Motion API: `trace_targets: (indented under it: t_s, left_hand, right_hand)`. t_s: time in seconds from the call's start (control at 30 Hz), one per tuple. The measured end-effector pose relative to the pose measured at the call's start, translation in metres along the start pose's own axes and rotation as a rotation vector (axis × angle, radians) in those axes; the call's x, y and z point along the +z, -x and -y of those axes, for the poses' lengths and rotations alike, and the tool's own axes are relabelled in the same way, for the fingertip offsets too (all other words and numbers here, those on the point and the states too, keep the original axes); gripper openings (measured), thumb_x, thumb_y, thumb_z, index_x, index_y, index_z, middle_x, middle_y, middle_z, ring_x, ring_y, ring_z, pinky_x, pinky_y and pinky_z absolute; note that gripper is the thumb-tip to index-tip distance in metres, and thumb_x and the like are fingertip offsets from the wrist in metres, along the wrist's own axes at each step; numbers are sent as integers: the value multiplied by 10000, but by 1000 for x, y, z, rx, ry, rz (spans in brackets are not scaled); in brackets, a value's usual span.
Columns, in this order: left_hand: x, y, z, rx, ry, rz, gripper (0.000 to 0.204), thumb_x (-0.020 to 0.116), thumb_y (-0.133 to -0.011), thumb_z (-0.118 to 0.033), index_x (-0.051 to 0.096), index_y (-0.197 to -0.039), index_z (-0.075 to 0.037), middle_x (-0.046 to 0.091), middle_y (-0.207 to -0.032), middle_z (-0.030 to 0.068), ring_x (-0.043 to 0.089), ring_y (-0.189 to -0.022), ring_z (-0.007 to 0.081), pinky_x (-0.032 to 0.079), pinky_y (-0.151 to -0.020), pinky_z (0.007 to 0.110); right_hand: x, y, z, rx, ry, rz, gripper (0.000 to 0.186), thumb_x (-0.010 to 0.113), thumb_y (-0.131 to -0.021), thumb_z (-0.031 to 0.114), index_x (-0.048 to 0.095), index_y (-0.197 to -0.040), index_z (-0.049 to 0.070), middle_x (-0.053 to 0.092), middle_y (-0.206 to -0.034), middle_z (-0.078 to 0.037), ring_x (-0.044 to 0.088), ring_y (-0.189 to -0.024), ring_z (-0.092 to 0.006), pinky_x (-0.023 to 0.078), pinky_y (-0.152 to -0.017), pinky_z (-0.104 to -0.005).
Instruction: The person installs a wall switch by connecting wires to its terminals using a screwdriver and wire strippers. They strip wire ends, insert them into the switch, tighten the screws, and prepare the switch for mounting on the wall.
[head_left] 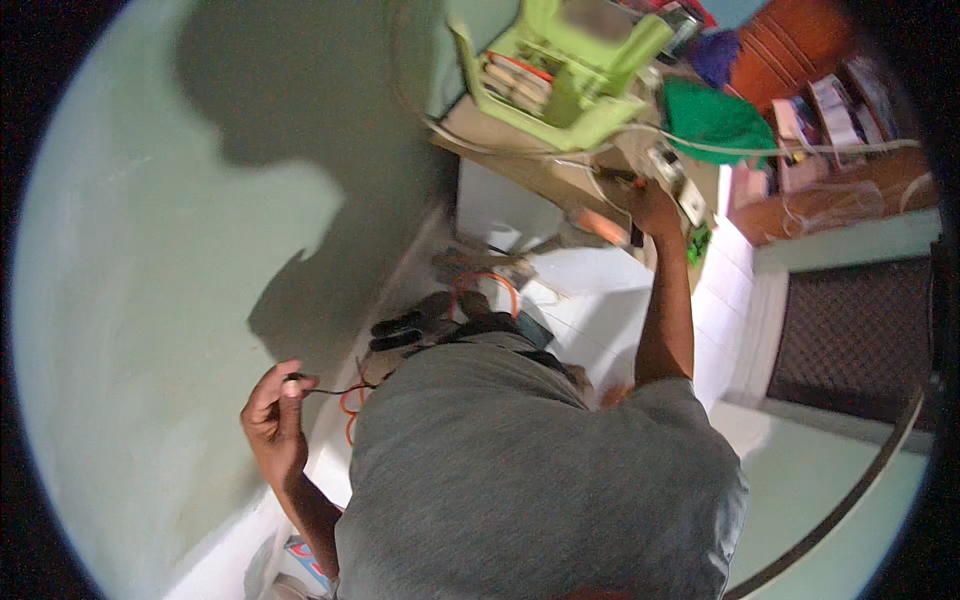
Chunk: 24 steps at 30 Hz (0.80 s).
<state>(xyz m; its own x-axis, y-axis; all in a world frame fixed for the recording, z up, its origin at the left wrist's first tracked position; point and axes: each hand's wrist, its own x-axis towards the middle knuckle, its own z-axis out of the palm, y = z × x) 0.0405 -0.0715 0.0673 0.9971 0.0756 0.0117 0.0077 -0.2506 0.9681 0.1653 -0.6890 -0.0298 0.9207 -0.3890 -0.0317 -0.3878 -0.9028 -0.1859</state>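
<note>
At the lower left, in front of the pale green wall, my left hand [275, 415] pinches the end of a thin dark cable [325, 391] between thumb and fingers. The cable runs right toward a loop of orange cord [352, 405]. My right arm stretches up to a cluttered brown tabletop, where my right hand [652, 208] is curled around something dark that blur keeps me from making out. Close by lie a blurred orange object [602, 226], a white rectangular piece [691, 202] and a white cable [560, 157].
A light green open toolbox [590, 135] holding several tools stands on the table. Right of it are a green cloth-like item [715, 120] and a red-brown container [790, 50]. Dark footwear [400, 328] and orange cord lie on the floor. A dark mesh panel [850, 335] is at right.
</note>
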Motion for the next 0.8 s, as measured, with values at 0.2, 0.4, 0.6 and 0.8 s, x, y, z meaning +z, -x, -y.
trace_targets:
  t_s: [0.2,0.4,0.6,0.8]
  left_hand:
    - [7,-25,-35,33,49,104,156,674,-1013,-141,746,-1080,-21,781,-993,77,720,-932,150,549,-869,302]
    - [-35,0,-74,357,161,-150,156,660,-1018,-124,744,-1069,-3,779,-1004,130,743,-987,205,573,-891,340]
    - [-75,12,-79,791,464,-458,226,704,-992,-248,648,-959,-32,755,-919,138,757,-950,319,588,-925,566]
    - [-105,58,-98,1033,646,-359,196,489,-1090,-309,515,-1232,-176,727,-1179,-24,682,-1152,191,535,-843,471]
  right_hand:
    - [40,-9,-19,-361,46,-21,453,583,-956,212,624,-1372,38,605,-1411,-224,572,-1305,-395,429,-1125,-456]
    - [22,-42,38,-283,240,75,409,601,-967,230,644,-1316,21,636,-1331,-252,603,-1235,-418,464,-1053,-467]
    - [-36,4,71,-104,271,91,376,619,-979,249,663,-1260,3,668,-1251,-280,634,-1166,-441,499,-982,-478]
    - [-60,70,202,-687,-675,-88,203,688,-969,159,605,-960,-26,607,-830,-69,545,-814,-128,487,-748,-300]
